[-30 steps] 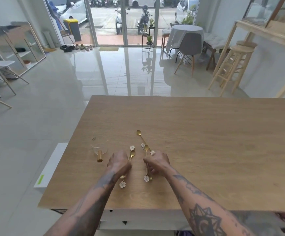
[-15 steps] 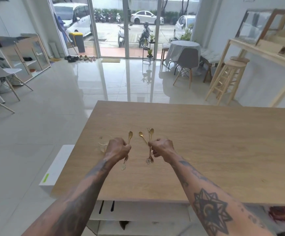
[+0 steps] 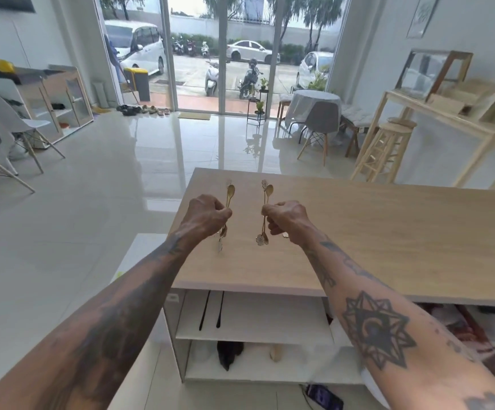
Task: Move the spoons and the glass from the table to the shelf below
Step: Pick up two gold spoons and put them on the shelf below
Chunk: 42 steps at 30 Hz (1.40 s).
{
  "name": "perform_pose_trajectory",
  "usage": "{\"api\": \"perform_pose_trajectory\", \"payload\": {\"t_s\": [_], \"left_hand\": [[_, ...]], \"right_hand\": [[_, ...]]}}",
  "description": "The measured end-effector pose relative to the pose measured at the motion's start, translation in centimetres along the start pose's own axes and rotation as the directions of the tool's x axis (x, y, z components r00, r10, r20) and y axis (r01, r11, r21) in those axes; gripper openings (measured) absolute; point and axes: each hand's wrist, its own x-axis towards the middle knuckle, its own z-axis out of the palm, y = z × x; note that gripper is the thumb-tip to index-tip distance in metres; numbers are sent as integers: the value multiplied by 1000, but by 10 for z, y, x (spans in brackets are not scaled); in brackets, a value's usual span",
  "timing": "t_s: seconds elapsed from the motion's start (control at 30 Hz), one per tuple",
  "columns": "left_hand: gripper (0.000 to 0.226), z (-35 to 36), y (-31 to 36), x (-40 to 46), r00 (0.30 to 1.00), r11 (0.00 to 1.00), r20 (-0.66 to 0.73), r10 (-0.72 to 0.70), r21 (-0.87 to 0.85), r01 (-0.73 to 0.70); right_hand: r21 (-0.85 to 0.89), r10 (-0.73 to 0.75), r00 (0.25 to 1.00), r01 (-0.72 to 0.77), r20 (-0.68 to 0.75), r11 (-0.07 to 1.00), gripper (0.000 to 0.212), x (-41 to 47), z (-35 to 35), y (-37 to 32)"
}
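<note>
My left hand [image 3: 206, 216] is closed on gold spoons [image 3: 229, 194] with flower-shaped ends, held upright above the wooden table [image 3: 373, 232]. My right hand [image 3: 284, 217] grips more gold spoons [image 3: 267, 192], their flower ends hanging below the fist. Both hands hover over the table's left part, close together. Under the tabletop a white shelf [image 3: 255, 324] shows, with two thin dark utensils [image 3: 210, 310] lying on it. The glass is hidden, probably behind my left hand or arm.
A lower shelf [image 3: 269, 368] holds a dark object [image 3: 228, 353] and a small wooden piece [image 3: 276, 352]. A phone-like item [image 3: 324, 396] lies on the floor in front. White chairs stand far left, a wooden stool and rack far right.
Both hands picked the spoons up off the table and raised them. My view pulled back and down, so the shelves under the table now show.
</note>
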Motion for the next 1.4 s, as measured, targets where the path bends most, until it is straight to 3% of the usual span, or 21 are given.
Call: {"api": "perform_pose_trajectory", "payload": {"t_s": [0.37, 0.67, 0.83, 0.93, 1.13, 1.3, 1.4], "left_hand": [[19, -25, -99, -118, 986, 986, 31, -165, 30, 164], [25, 51, -198, -170, 937, 950, 156, -312, 50, 308], [36, 118, -256, -160, 894, 916, 199, -401, 117, 384], [44, 158, -285, -127, 894, 918, 211, -396, 111, 381], [16, 239, -344, -34, 908, 909, 108, -405, 156, 387], [36, 290, -389, 27, 914, 895, 37, -403, 225, 385], [38, 311, -406, 45, 917, 890, -9, -400, 234, 390]], "right_hand": [[-62, 131, 985, -125, 112, 990, 8, -112, 89, 53], [-213, 383, 909, -346, 166, 914, 22, -139, 127, 171], [-233, 472, 864, -429, 176, 873, 6, -105, 138, 249], [-220, 468, 864, -427, 188, 877, 10, -60, 148, 289], [-235, 468, 863, -422, 193, 876, 13, 48, 191, 351], [-319, 434, 885, -367, 172, 874, 9, 115, 220, 388], [-346, 463, 868, -385, 180, 855, 23, 139, 232, 400]]}}
